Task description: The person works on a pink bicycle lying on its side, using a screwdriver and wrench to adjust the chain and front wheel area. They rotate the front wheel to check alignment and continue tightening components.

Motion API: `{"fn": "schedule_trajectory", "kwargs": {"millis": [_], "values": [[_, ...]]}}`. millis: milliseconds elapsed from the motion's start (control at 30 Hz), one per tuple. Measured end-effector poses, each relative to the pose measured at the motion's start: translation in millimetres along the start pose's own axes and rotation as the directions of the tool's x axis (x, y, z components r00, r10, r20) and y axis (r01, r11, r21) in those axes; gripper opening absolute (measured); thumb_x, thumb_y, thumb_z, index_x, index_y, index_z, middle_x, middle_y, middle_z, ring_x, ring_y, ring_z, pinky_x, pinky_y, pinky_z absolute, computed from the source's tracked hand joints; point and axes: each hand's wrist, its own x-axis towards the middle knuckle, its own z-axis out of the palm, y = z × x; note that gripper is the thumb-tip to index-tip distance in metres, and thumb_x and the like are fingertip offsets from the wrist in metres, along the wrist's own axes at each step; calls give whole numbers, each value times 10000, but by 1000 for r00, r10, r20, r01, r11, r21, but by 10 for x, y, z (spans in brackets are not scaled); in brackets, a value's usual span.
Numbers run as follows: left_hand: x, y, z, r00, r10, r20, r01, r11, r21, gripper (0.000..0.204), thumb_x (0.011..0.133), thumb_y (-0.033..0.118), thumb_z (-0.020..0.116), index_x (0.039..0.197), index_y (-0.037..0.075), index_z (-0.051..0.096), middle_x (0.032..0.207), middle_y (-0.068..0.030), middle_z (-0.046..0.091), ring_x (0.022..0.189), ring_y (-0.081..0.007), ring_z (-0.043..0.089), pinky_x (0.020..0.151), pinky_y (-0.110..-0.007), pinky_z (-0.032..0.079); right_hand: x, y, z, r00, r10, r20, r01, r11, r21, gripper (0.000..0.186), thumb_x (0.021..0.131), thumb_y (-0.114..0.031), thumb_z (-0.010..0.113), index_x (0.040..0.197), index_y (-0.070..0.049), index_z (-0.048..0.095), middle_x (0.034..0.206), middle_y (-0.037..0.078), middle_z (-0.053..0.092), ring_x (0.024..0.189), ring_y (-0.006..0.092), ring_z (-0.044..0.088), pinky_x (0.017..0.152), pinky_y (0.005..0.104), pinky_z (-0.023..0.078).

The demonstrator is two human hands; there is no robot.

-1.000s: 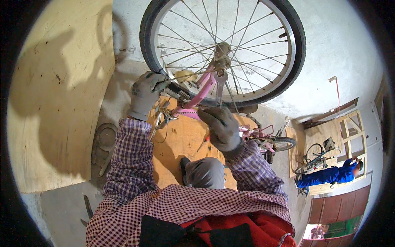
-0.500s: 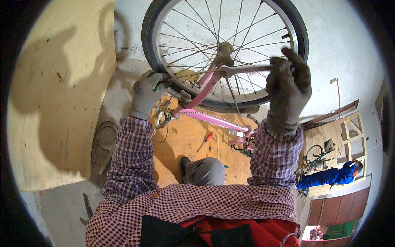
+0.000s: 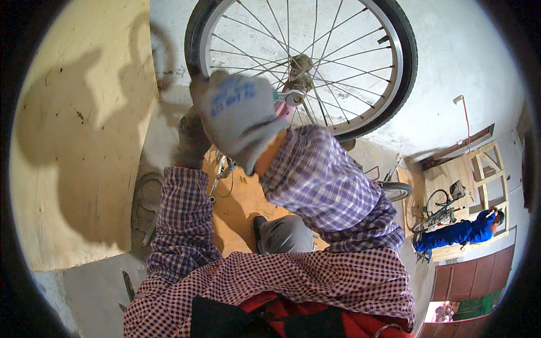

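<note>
My gloved right hand (image 3: 239, 112) has crossed over to the left and is closed around the handle of a wrench (image 3: 293, 98). Only the wrench's head shows, at the axle beside the wheel hub (image 3: 301, 66). A bit of pink bicycle frame (image 3: 285, 108) appears under the wrench head. My left hand (image 3: 193, 135), in a darker-looking glove, is just behind and below the right one. Its fingers are hidden by the right hand. Above the hands stands the spoked bicycle wheel (image 3: 403, 73), with its black tyre.
An orange-brown board (image 3: 231, 219) lies below, by my knee (image 3: 287, 234). A large plywood sheet (image 3: 84, 141) stands at the left. On the far right, a person in blue (image 3: 462, 232) is near a wooden frame (image 3: 486, 163) and another bicycle (image 3: 437, 205).
My right hand has swung from the right of the hub across to the left, and the wrench handle now points left. My right arm now covers most of the pink frame and the red screwdriver.
</note>
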Motion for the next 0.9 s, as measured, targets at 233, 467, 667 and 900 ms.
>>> {"fn": "schedule_trajectory", "kwargs": {"millis": [233, 467, 667, 900], "values": [[-5, 152, -270, 935, 143, 325, -297, 814, 498, 153, 857, 154, 751, 985, 74, 724, 924, -102, 691, 792, -251, 678, 728, -354, 549, -773, -4, 253, 974, -183, -136, 175, 982, -70, 121, 797, -206, 655, 868, -114, 688, 912, 69, 622, 806, 224, 623, 600, 367, 493], [12, 81, -204, 986, -36, 164, -16, 953, 304, 126, 928, 115, 675, 976, 0, 686, 958, -60, 709, 848, -151, 680, 815, -272, 551, -1243, 284, 379, 959, -170, -229, 188, 981, 57, 146, 694, -136, 687, 824, -90, 639, 937, 75, 586, 838, 258, 597, 648, 393, 509], [24, 87, -235, 972, 103, 211, -211, 776, 594, 176, 830, 52, 711, 1006, 57, 720, 928, -131, 696, 848, -286, 685, 733, -367, 538, -1502, 423, 321, 942, -144, -304, 227, 939, 258, 251, 674, -55, 708, 915, -62, 639, 981, 104, 599, 822, 269, 606, 664, 382, 519], [-193, 364, -96, 928, 187, 322, -371, 417, 830, 283, 850, 123, 733, 1127, 94, 684, 1059, -145, 680, 972, -341, 658, 813, -426, 530, -1688, 543, 301, 866, 281, -412, 29, 797, 604, 410, 710, 81, 607, 1095, -53, 642, 1062, 178, 609, 895, 364, 648, 696, 423, 544]]}}
